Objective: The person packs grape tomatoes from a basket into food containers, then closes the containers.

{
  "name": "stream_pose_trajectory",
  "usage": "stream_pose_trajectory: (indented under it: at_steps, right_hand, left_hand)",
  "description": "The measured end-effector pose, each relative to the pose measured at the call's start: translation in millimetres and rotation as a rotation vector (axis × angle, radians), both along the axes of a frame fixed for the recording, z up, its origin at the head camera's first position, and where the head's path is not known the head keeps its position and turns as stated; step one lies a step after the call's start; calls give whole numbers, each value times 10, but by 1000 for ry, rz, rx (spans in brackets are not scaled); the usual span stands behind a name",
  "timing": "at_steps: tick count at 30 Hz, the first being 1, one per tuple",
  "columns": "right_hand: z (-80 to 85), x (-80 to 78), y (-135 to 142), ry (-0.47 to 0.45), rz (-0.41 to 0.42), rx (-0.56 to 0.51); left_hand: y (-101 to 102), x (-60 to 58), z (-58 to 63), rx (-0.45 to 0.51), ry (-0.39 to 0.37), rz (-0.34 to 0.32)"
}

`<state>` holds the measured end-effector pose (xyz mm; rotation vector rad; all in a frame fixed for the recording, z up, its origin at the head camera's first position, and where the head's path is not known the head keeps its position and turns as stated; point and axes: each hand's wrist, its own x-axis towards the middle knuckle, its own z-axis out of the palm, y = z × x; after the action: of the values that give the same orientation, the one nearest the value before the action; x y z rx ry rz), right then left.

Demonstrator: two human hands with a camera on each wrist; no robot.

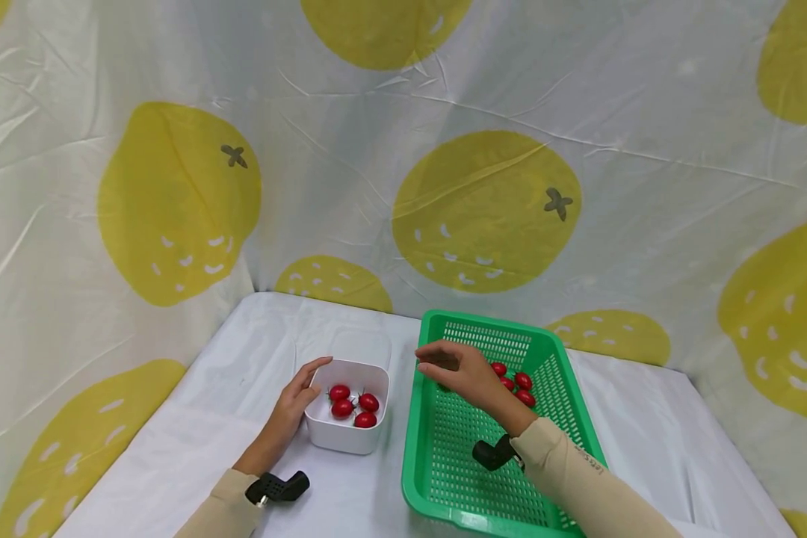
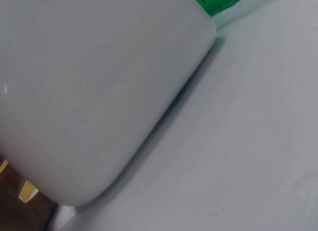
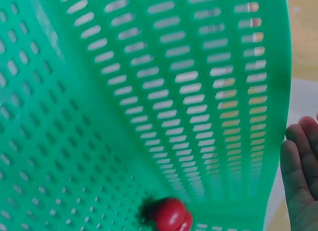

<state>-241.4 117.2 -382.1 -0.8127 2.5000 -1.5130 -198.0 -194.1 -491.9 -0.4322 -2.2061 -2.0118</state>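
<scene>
Looking down with the head view, I see the left grip (image 1: 292,411) spread along the rim of a white box (image 1: 339,439) holding four cherry tomatoes (image 1: 368,403) on the bench (image 1: 222,411), while the right grip (image 1: 467,373), thumb and fingers apart, hovers over a green basket (image 1: 413,448) with more cherry tomatoes (image 1: 523,381). The left wrist view mostly shows the box's wall; the right, fingers beside the basket's rim.

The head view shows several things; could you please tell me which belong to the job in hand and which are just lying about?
Apparently the job: box, tomatoes, basket, left hand, right hand.
Just around it: backdrop, tablecloth, wrist cameras, and seemingly a clear lid behind the box.
</scene>
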Motion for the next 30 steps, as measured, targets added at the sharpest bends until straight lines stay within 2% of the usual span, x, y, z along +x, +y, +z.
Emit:
stream_pose_trajectory:
  at_steps: [6, 12, 23, 30]
  right_hand:
    - [-114, -124, 170, 15, -13, -11]
    - [-193, -179, 278, 18, -34, -31]
    - [-317, -231, 378, 73, -90, 39]
    - [-392, -244, 391, 55, -115, 96]
  left_hand:
    - [1, 4, 0, 4, -2, -5]
    - [1, 11, 2, 0, 5, -9]
    - [2, 16, 1, 6, 16, -9]
    - [-1, 11, 3, 17, 19, -20]
